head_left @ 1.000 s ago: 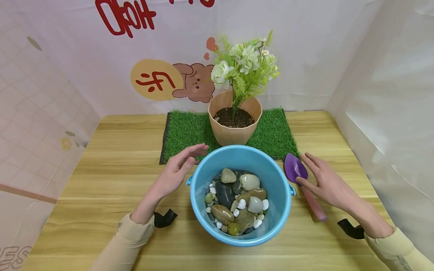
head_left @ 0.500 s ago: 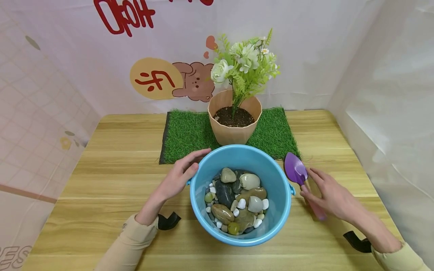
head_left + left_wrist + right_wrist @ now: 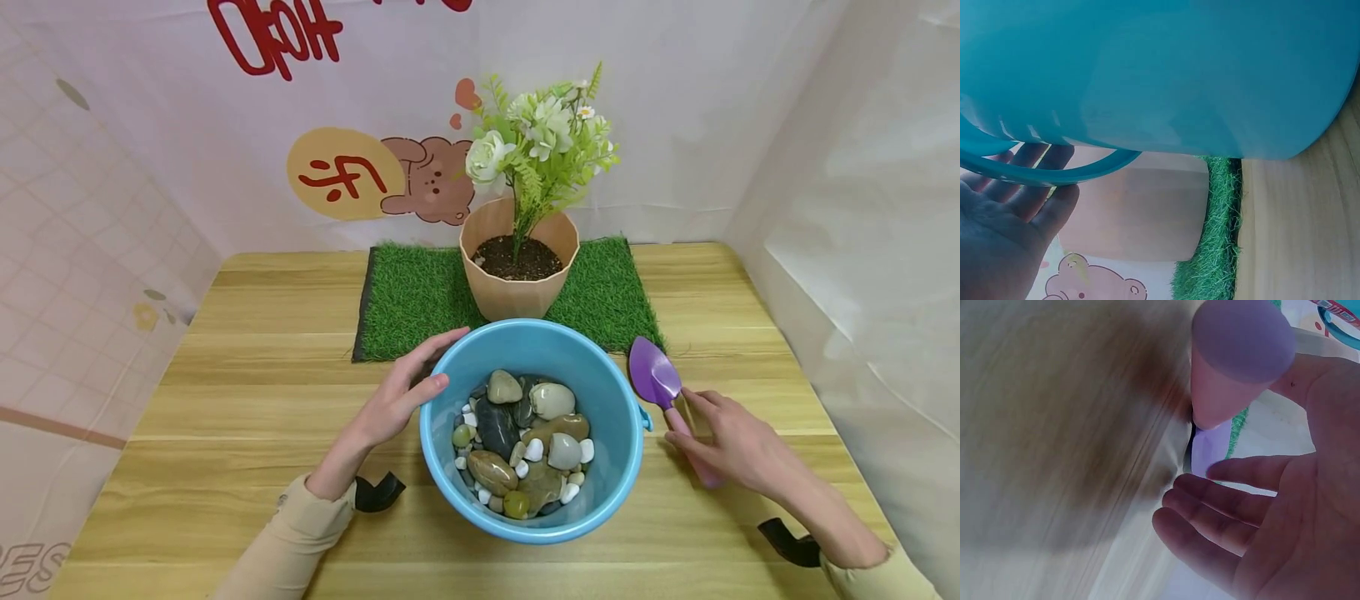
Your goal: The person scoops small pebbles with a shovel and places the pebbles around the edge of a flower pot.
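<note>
A light-blue bucket (image 3: pixel 630 467) stands in front of the flowerpot, filled low with wet stones (image 3: pixel 498 425) and small white pebbles. At its left rim my left hand (image 3: pixel 390 404) holds on, thumb over the edge and fingers along the outer wall. The left wrist view shows those fingers (image 3: pixel 1057 203) behind the bucket's handle (image 3: pixel 1094 170). A purple trowel (image 3: pixel 654 373) with a pink handle (image 3: pixel 1235 369) lies right of the bucket. Beside that handle is my right hand (image 3: pixel 742 446), its fingers and thumb spread around it without closing.
Behind the bucket, a peach flowerpot (image 3: pixel 517 296) with soil and white flowers (image 3: pixel 551 129) stands on a green turf mat (image 3: pixel 412 292). The wooden table (image 3: pixel 262 375) meets cloth-covered walls at the back and sides.
My left hand has moved right onto the bucket's rim, bringing its thumb over the edge. My right hand has come down and nearer, from the trowel's blade to its handle.
</note>
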Tool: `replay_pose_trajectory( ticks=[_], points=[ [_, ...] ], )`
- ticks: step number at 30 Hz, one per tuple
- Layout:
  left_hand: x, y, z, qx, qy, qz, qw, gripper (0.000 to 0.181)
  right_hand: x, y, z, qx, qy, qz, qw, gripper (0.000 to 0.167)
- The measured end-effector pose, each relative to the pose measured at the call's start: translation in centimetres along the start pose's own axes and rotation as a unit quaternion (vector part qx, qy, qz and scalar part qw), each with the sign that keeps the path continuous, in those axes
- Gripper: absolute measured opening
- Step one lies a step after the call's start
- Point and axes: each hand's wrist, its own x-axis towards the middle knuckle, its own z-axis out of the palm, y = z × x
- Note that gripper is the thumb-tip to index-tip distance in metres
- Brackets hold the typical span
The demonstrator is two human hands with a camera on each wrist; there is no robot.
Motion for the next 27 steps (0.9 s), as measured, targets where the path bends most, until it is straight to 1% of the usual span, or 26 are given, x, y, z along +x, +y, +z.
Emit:
replay_pose_trajectory(
  ticks=[7,10,14,17,19,24,27],
  points=[
    [0.0,-0.4,0.1,-0.014,-0.005,-0.002,0.9999,0.060,0.3,-0.1,0.1,0.001,-0.001,0.002,1.0000,0.065],
    [0.1,-0.4,0.1,-0.015,-0.006,0.002,0.9999,0.061,0.4,-0.2,0.2,0.006,0.000,0.005,1.0000,0.050],
    [0.0,-0.2,0.1,-0.016,-0.006,0.001,0.9998,0.060,0.7,-0.1,0.3,0.022,0.004,0.006,0.9997,0.025],
    [0.0,0.0,0.1,-0.017,-0.006,-0.002,0.9998,0.060,0.9,0.1,0.4,0.036,0.007,0.008,0.9993,0.014],
    [0.0,0.0,0.1,-0.020,-0.007,-0.001,0.9998,0.060,1.0,0.2,0.4,0.045,0.005,0.017,0.9988,0.012],
    [0.0,-0.3,0.2,-0.028,-0.009,0.002,0.9996,0.061,1.2,0.8,0.0,0.039,0.003,0.031,0.9988,0.026],
    [0.0,-0.5,0.2,-0.030,-0.007,0.001,0.9995,0.061,1.1,1.0,-0.2,0.027,0.008,0.034,0.9990,0.030]
  ],
)
